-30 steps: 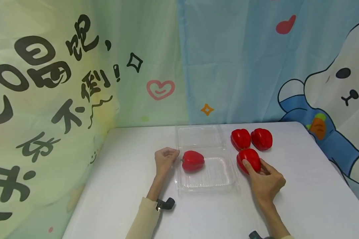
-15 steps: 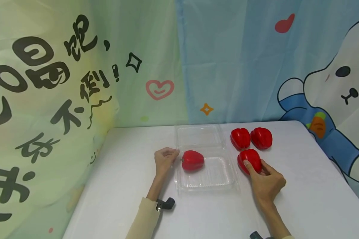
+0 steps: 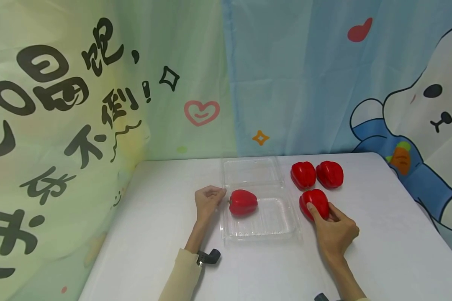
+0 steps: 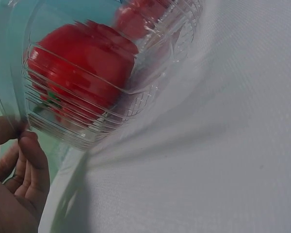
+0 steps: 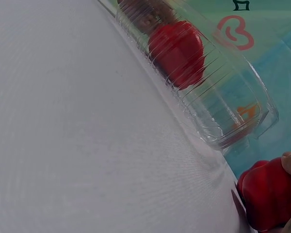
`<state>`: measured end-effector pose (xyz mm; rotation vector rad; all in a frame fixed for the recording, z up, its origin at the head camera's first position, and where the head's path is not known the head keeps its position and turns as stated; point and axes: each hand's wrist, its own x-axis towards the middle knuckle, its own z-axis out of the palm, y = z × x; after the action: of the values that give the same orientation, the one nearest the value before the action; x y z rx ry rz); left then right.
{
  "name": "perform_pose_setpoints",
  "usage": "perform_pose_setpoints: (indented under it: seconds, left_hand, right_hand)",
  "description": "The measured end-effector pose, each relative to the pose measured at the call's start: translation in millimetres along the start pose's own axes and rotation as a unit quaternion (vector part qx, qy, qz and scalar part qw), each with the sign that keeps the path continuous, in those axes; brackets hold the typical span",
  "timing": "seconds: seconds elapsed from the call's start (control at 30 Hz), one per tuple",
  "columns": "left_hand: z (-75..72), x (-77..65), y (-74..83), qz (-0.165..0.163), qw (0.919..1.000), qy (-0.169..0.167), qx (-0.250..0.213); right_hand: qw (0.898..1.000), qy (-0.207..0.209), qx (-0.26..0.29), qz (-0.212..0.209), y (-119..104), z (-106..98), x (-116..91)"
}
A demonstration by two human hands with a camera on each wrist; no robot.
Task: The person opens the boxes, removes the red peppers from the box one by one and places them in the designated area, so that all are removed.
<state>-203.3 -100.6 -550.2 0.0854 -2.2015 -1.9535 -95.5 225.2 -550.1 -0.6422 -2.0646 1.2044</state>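
Note:
A clear plastic clamshell container (image 3: 275,217) lies with its lid (image 3: 252,172) folded back on the white table. One red bell pepper (image 3: 243,202) rests on its side in the container's left part, its green stem showing through the ribbed wall in the left wrist view. My left hand (image 3: 208,202) pinches the container's left rim between thumb and fingers (image 4: 33,150). To the right of the container, my right hand (image 3: 336,229) grips a second red bell pepper (image 3: 314,204), thumb on its near side and fingers round its right side. This pepper sits low by the table surface.
Two more red bell peppers, one on the left (image 3: 303,175) and one on the right (image 3: 329,174), lie just behind the gripped one. A printed curtain (image 3: 286,83) hangs along the table's back edge. The white table (image 3: 256,271) extends toward the front.
The pepper in my right hand has shifted very slightly toward me, a little away from the two behind it. My left hand keeps its pinch on the container's rim.

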Motion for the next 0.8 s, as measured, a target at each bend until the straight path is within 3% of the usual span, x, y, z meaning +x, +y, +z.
perform_pose_setpoints:
  seconds: [0.8]
  left_hand:
    - [0.3,-1.0,2.7,-0.001,1.0000,0.001,0.001]
  right_hand:
    - [1.000,-0.001,-0.012,-0.008,2.4,1.4,0.0]
